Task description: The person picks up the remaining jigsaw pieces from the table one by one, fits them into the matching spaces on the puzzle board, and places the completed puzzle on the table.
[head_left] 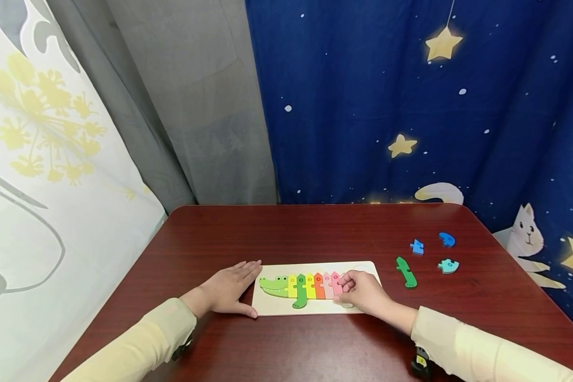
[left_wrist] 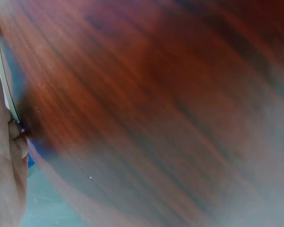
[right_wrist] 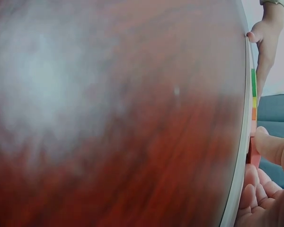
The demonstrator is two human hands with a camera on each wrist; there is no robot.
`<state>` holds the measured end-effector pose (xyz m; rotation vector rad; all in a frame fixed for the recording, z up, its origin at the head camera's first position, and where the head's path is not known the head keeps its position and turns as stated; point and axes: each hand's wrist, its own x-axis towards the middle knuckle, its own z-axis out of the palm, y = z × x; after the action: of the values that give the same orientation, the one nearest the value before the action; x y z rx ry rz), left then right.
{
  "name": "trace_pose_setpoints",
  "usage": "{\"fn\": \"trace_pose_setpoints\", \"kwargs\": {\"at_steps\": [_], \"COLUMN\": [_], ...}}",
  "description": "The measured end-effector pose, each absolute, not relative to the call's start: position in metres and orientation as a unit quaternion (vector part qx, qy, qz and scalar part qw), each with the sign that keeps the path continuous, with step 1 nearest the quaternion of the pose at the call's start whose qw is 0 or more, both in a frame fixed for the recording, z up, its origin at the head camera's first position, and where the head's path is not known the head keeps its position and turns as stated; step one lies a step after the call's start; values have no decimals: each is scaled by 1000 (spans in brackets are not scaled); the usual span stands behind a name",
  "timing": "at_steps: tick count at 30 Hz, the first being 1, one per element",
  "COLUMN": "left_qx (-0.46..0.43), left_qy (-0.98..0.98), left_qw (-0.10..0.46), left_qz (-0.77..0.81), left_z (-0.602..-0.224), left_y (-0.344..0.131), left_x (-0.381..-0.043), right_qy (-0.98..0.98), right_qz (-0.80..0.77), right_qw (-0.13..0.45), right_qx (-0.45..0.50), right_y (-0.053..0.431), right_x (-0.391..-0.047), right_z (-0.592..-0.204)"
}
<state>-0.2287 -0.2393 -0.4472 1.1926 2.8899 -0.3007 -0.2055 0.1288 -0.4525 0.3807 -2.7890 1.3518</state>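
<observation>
A pale wooden puzzle board [head_left: 320, 309] lies on the table with a crocodile taking shape in it: a green head [head_left: 273, 287], a green leg [head_left: 300, 293], and yellow, orange and pink body pieces in a row. My left hand [head_left: 231, 289] rests at the board's left edge, fingers extended, thumb by the lower corner. Over the right part of the board, my right hand [head_left: 365, 291] pinches a reddish-pink puzzle piece [right_wrist: 253, 152] between thumb and fingers at the end of the row. The hand covers much of that piece in the head view.
Right of the board lie a loose green leg piece [head_left: 406, 272], a light-blue piece [head_left: 448, 266] and two blue pieces, one small [head_left: 417, 246] and one curved [head_left: 446, 240]. The dark red table [head_left: 248, 233] ends before a grey and a blue curtain [head_left: 344, 106].
</observation>
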Motion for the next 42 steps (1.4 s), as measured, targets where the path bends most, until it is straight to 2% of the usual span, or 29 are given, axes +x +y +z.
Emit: {"fn": "trace_pose_setpoints", "kwargs": {"at_steps": [22, 33, 42], "left_qx": [399, 382, 394], "left_qy": [913, 919, 914], "left_qw": [-25, -5, -21], "left_qz": [-78, -98, -95], "left_z": [-447, -446, -448], "left_y": [-239, -238, -238], "left_x": [-228, -228, -229], "right_qy": [-870, -859, -857], "right_qz": [461, 477, 480], "right_qw": [-44, -43, -44], "right_qx": [170, 181, 183], "right_y": [139, 141, 142], "right_x": [-211, -211, -213], "right_z": [-448, -452, -452]}}
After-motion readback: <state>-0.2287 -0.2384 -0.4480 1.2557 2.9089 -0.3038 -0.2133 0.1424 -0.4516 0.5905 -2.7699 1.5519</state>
